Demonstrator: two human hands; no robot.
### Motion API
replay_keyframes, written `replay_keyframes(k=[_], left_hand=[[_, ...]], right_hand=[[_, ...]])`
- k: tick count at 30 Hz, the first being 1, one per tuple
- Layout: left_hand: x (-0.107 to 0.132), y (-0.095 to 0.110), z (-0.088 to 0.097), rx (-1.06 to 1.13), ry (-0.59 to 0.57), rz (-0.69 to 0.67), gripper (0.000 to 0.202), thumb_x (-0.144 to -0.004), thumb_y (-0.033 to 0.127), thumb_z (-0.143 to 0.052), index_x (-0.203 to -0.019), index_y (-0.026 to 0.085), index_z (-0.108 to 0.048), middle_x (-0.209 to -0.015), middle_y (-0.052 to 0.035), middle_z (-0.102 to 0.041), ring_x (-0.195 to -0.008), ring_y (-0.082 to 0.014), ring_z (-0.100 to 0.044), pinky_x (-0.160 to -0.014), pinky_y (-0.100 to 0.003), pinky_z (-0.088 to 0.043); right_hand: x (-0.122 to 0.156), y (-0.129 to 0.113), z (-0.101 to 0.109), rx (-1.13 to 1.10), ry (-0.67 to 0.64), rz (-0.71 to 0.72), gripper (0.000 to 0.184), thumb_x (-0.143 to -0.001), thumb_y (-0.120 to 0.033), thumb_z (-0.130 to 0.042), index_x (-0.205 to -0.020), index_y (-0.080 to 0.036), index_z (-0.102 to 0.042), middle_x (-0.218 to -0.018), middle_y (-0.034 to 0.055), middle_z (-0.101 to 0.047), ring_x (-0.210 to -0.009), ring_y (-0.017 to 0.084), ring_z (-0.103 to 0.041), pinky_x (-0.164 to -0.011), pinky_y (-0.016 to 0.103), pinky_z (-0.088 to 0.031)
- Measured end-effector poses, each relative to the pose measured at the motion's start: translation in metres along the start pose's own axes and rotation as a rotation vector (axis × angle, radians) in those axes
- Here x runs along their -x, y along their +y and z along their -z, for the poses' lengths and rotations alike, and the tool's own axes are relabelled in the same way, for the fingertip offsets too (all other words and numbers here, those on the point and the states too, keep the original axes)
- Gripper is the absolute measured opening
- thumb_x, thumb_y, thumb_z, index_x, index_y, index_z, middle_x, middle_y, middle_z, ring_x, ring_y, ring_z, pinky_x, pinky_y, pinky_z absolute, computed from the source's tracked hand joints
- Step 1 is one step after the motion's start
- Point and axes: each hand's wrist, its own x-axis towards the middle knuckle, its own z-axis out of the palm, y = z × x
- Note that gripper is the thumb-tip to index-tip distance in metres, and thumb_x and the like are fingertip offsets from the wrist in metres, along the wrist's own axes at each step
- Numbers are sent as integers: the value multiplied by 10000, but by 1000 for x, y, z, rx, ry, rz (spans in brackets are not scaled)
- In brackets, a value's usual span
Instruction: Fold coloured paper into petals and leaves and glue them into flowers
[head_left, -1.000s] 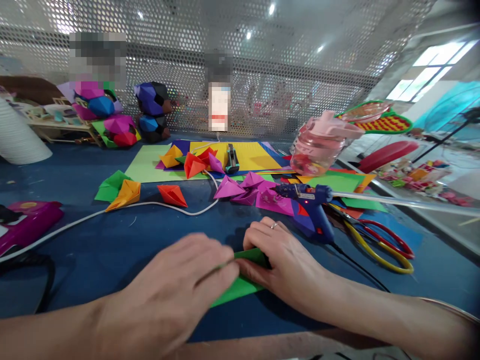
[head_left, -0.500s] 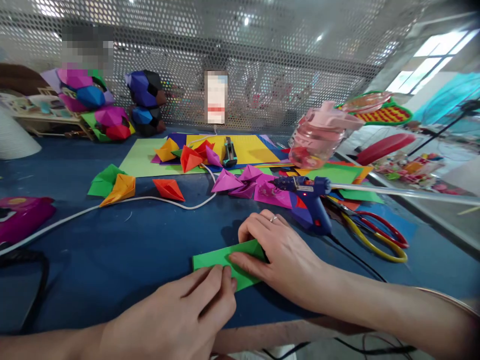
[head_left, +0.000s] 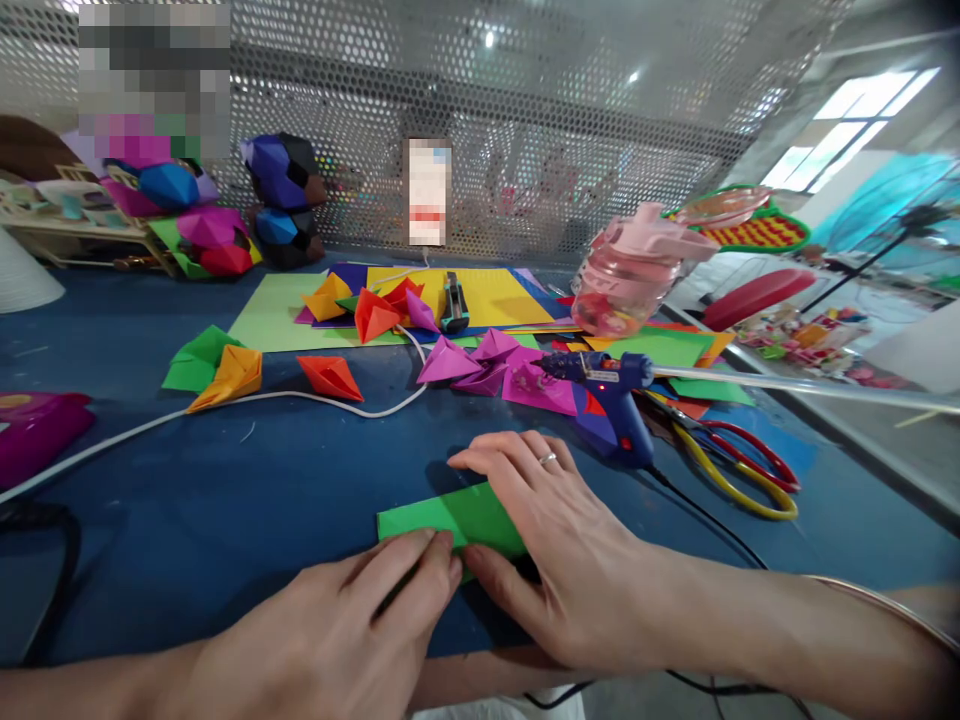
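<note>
A folded strip of green paper lies on the blue tabletop in front of me. My left hand has its fingers bunched together on the paper's near left edge and presses it down. Over the right part of the paper spreads my right hand, a ring on one finger. Its fingers are stretched out and the thumb rests by the near edge. The paper's right end is hidden under this hand. Just beyond lie an orange-red folded paper piece and several magenta folded pieces.
A blue glue gun with a long clear stick and red-and-yellow-handled scissors lie at the right. Behind stand a pink bottle and a box cutter on coloured sheets. A white cable crosses the table.
My right hand has loosened its curled hold: the fingers have straightened across the paper and the thumb has slid down towards its near edge. My left hand stays pressed on the paper.
</note>
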Motion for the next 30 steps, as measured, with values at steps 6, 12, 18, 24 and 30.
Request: replay_keyframes(k=[6, 12, 18, 24, 30], left_hand=[[13, -6, -4, -12, -37, -52, 503, -920, 458, -450, -1294, 156, -599, -1287, -90, -635, -1126, -240, -618, -879, -261, -538], [18, -7, -8, -19, 26, -10, 416, -933, 182, -425, -1321, 212, -570, -1234, -37, -672, -1077, -180, -659, -922, -218, -525], [19, -10, -11, -5, 61, -39, 412, -925, 179, -450, -1318, 206, -570, -1223, -37, -679, -1101, -181, -648, -937, -228, -528], [16, -6, -2, 27, -15, -19, 482, -912, 393, -491, -1332, 168, -563, -1272, -76, -647, -1139, -219, -618, -925, -238, -527], [-2, 0, 25, 76, -64, 17, 435, -925, 390, -493, -1251, 129, -612, -1236, -111, -663, -1096, -221, -643, -932, -264, -532]], right_hand=[[1, 2, 1, -25, -20, -28, 568, -860, -368, -539, -1377, -179, -394, -1344, 144, -479, -1178, 313, -442, -1020, 537, -305], [7, 12, 9, -30, -46, -12, 609, -845, -288, -558, -1411, -188, -356, -1386, 137, -455, -1241, 296, -424, -1052, 501, -317], [15, 19, 14, -9, -39, 24, 578, -859, -191, -502, -1420, -196, -359, -1401, 144, -459, -1259, 295, -430, -1039, 498, -353], [18, 19, 15, 32, -91, 40, 569, -896, -150, -426, -1452, -229, -336, -1482, 111, -372, -1302, 264, -382, -1062, 493, -322], [26, 18, 10, 169, -23, 343, 498, -884, -123, -463, -1348, -299, -497, -1479, 24, -418, -1374, 260, -282, -1081, 489, -252]])
